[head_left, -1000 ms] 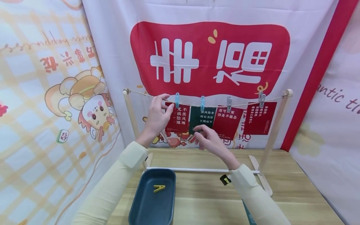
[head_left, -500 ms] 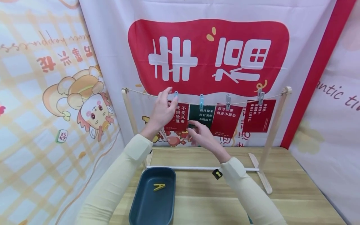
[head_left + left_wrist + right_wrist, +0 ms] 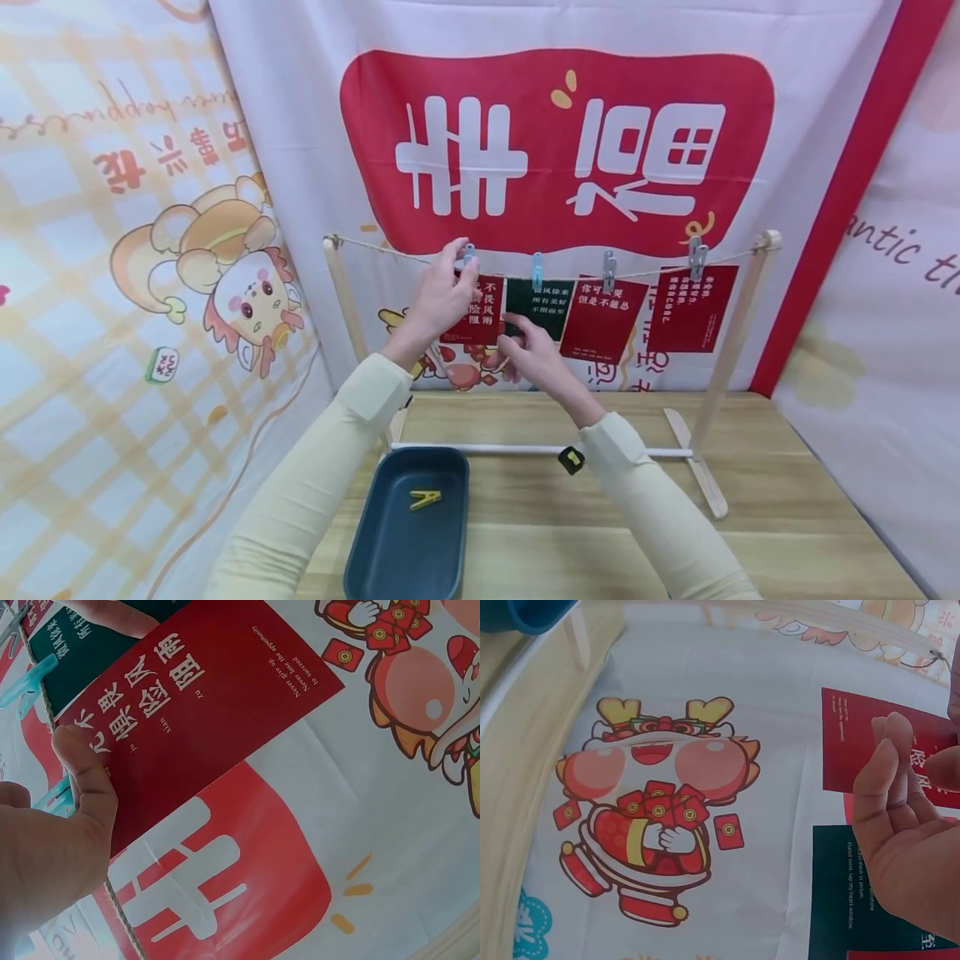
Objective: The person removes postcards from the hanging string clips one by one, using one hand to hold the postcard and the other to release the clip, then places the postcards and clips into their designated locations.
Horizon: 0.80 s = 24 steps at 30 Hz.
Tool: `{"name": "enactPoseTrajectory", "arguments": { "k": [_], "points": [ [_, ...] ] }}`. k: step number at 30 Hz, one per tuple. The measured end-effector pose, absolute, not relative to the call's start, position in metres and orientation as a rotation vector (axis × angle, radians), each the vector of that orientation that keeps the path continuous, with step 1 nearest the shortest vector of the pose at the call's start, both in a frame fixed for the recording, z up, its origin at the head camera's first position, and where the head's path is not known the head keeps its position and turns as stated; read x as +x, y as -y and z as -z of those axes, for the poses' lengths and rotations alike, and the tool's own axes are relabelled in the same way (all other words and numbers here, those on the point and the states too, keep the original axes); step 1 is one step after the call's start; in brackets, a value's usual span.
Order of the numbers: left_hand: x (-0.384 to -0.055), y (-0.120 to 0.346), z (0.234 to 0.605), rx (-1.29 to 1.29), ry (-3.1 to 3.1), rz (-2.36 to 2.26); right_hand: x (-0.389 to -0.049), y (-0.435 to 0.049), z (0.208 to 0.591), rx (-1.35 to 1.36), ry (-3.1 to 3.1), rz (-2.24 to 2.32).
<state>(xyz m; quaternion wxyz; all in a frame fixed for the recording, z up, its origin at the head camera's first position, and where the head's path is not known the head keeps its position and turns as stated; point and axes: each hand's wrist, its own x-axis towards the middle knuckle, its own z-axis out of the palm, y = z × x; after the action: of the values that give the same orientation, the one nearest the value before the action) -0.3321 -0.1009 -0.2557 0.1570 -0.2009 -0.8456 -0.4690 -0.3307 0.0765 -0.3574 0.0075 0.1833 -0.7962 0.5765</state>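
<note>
Several printed cards hang from a string on a wooden frame. At the leftmost red card (image 3: 480, 321), my left hand (image 3: 441, 298) pinches a light-blue clothespin (image 3: 56, 796) at the card's top edge; the thumb lies over the card by the string in the left wrist view. My right hand (image 3: 534, 354) is beside that card's lower right edge, in front of the green card (image 3: 538, 302). Its fingers are loosely bent in the right wrist view, with no object seen in its grasp. A second light-blue clothespin (image 3: 537, 271) holds the green card.
Two more red cards (image 3: 606, 321) hang to the right from grey clothespins (image 3: 609, 271). A dark blue tray (image 3: 405, 550) with a yellow clothespin (image 3: 425, 499) stands on the table. The frame's right post (image 3: 723, 358) and white lower bar (image 3: 517, 450) are near my arms.
My left hand has moved slightly right onto the first light-blue clothespin. My right hand has shifted left and up from the green card toward the red card's edge.
</note>
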Motion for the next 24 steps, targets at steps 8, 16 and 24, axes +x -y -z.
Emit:
{"name": "enactPoseTrajectory", "arguments": {
  "k": [8, 16, 24],
  "points": [
    [-0.334, 0.102, 0.259, -0.624, 2.404, 1.418, -0.34, -0.078, 0.356, 0.584, 2.482, -1.91],
    [-0.335, 0.102, 0.258, -0.657, 2.354, 1.481, -0.345, -0.072, 0.353, 0.635, 2.449, -2.0],
    [-0.333, 0.104, 0.259, -0.626, 2.368, 1.501, -0.344, -0.067, 0.353, 0.584, 2.41, -2.056]
  ]
}}
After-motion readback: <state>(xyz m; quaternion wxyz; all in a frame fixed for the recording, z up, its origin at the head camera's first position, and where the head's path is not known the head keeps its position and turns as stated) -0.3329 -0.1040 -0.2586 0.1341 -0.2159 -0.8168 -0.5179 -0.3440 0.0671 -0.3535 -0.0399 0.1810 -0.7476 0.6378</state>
